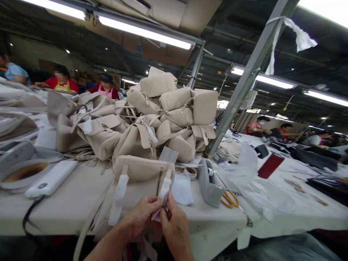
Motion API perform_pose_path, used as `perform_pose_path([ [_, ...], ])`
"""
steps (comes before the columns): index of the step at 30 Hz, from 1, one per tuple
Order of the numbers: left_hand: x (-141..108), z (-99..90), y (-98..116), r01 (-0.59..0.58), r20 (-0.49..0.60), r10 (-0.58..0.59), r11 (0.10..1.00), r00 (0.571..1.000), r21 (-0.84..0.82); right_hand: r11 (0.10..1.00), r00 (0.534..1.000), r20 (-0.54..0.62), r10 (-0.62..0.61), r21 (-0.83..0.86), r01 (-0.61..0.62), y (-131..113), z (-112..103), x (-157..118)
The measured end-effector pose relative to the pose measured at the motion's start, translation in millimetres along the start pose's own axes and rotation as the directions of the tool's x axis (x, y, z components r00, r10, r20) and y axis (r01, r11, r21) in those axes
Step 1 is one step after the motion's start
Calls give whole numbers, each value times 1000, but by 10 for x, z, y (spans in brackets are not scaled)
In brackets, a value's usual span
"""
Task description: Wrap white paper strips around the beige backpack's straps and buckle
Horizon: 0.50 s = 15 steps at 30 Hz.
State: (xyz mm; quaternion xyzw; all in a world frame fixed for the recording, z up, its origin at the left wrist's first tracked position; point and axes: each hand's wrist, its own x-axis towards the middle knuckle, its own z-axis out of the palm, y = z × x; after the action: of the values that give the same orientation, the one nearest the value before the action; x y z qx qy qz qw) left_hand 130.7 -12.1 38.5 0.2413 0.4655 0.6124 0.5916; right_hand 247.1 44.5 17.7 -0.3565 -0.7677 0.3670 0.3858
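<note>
Both our hands are bare, and so is what shows of our arms. Our left forearm (108,243) comes in from 7 o'clock, a long smooth stretch narrowing to a plain wrist (127,227) and a rounded left hand (141,215). Our right forearm (183,252), at 6 o'clock, shows only as a short piece cut off by the lower edge, below a right hand (175,221) with a broad back and slim, tapering fingers (172,203). Our fingernails are too small and blurred to make out clearly.
</note>
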Motion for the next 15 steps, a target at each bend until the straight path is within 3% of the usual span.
perform_pose_path([
  [3, -9, 51, -30, -43, -57, 47, 997, 997, 68, 988, 987, 159, 8, 150, -32, -68, -114, 26],
  [6, -28, 93, -50, -72, -81, 85, 987, 993, 146, 918, 938, 345, 22, 366, -156, -142, -240, 133],
  [10, -33, 132, -91, -129, -141, 165, 963, 976, 238, 812, 928, 350, 127, 501, -300, -207, -207, 260],
  [15, -43, 166, -111, -171, -192, 220, 955, 957, 243, 692, 938, 320, 129, 649, -317, -239, -53, 249],
])
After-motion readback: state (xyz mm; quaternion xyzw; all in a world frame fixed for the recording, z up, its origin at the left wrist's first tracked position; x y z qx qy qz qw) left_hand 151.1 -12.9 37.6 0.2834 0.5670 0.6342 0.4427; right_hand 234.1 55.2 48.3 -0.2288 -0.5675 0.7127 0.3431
